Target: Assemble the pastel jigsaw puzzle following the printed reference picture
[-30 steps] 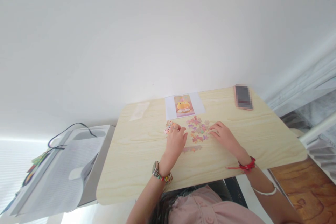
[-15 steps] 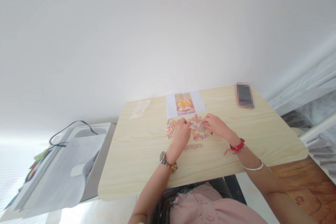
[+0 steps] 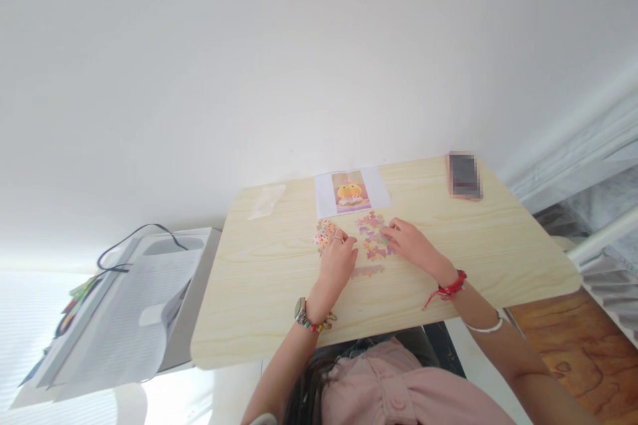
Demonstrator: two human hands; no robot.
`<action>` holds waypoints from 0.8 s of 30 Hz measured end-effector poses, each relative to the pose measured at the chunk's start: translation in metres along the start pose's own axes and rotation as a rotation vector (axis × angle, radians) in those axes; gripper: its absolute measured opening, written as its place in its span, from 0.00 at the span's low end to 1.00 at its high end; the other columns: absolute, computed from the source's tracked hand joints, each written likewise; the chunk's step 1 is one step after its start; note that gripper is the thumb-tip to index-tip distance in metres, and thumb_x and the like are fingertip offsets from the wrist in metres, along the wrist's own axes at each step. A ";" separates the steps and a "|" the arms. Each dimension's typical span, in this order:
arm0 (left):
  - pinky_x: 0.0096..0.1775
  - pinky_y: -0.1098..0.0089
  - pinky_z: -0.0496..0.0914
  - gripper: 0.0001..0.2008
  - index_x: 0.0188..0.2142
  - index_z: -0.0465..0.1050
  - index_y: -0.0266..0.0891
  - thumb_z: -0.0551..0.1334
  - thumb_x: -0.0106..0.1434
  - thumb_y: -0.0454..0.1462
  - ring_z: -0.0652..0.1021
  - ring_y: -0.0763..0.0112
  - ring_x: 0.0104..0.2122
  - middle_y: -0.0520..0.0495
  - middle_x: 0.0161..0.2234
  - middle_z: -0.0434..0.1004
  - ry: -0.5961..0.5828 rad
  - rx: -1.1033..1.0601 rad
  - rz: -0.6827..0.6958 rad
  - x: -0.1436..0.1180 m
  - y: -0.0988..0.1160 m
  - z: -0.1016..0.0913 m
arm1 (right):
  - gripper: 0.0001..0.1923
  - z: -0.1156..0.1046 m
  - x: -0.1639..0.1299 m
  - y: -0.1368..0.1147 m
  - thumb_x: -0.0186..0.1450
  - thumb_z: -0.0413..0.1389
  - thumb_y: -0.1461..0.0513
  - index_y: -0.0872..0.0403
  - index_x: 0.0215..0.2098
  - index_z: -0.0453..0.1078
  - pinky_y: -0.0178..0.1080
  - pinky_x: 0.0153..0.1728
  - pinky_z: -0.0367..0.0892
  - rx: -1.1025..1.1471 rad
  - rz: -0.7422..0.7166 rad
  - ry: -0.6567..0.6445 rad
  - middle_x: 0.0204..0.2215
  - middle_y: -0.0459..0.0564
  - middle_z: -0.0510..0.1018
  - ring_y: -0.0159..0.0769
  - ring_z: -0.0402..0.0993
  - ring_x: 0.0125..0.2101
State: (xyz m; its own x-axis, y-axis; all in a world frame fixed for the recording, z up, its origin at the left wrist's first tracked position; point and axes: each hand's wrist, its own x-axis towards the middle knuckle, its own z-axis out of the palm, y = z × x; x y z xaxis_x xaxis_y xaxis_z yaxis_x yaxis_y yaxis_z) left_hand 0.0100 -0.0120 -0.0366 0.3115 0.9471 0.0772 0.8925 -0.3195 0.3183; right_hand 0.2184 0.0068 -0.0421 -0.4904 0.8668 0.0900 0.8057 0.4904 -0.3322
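My left hand (image 3: 339, 260) is over the right side of a heap of small patterned jigsaw puzzle pieces (image 3: 323, 229), its fingers bent and closed. Whatever it holds is hidden beneath the fingers. At the right edge of a looser spread of pink and purple puzzle pieces (image 3: 369, 220), my right hand (image 3: 413, 244) pinches with its fingertips at a small puzzle piece. Closer to me lies a short strip of pieces (image 3: 369, 271) that appear joined. Behind the pieces is a paper sheet (image 3: 325, 196) with a printed yellow pumpkin-like figure.
The light wood table (image 3: 259, 279) stands against a white wall. A phone (image 3: 464, 176), blurred out, lies at the back right. A pale, see-through bag or wrapper (image 3: 267, 202) is at the back left. Papers (image 3: 134, 305) cover a side unit left of the table.
My left hand has drawn slightly left and towards me, away from the pink pieces. My right hand stays by the spread, with its fingers more gathered. The view has shifted slightly.
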 end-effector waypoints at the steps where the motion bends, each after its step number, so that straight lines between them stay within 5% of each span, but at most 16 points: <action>1: 0.40 0.64 0.66 0.09 0.38 0.71 0.37 0.58 0.56 0.31 0.68 0.65 0.37 0.45 0.35 0.64 -0.001 0.001 0.006 -0.003 0.000 0.001 | 0.08 0.002 0.001 0.000 0.58 0.50 0.69 0.54 0.34 0.69 0.36 0.35 0.62 -0.023 -0.007 0.005 0.32 0.50 0.67 0.34 0.65 0.33; 9: 0.41 0.64 0.66 0.08 0.37 0.71 0.37 0.57 0.57 0.31 0.68 0.66 0.38 0.45 0.35 0.64 0.026 -0.036 0.061 -0.019 0.003 0.004 | 0.03 0.004 0.004 0.003 0.57 0.52 0.68 0.57 0.32 0.66 0.39 0.36 0.63 -0.031 -0.033 -0.012 0.32 0.51 0.67 0.35 0.65 0.32; 16: 0.41 0.66 0.67 0.09 0.39 0.70 0.39 0.57 0.58 0.32 0.69 0.70 0.36 0.47 0.34 0.64 0.028 -0.238 0.101 -0.027 0.007 0.005 | 0.07 -0.003 -0.019 -0.018 0.58 0.53 0.66 0.55 0.36 0.65 0.41 0.37 0.63 0.040 -0.110 -0.009 0.35 0.52 0.68 0.40 0.66 0.37; 24: 0.40 0.66 0.66 0.08 0.37 0.70 0.40 0.56 0.59 0.33 0.67 0.69 0.36 0.47 0.34 0.64 0.006 -0.120 0.125 -0.040 0.019 0.009 | 0.05 0.003 -0.048 -0.023 0.57 0.54 0.66 0.53 0.34 0.65 0.42 0.39 0.62 0.005 -0.100 -0.082 0.35 0.51 0.68 0.40 0.65 0.39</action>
State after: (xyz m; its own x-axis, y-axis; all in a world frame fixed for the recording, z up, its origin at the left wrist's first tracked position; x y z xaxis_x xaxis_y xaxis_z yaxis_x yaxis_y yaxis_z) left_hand 0.0179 -0.0559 -0.0423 0.4155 0.9003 0.1293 0.8012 -0.4296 0.4165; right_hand 0.2226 -0.0464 -0.0414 -0.5943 0.8029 0.0457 0.7497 0.5737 -0.3300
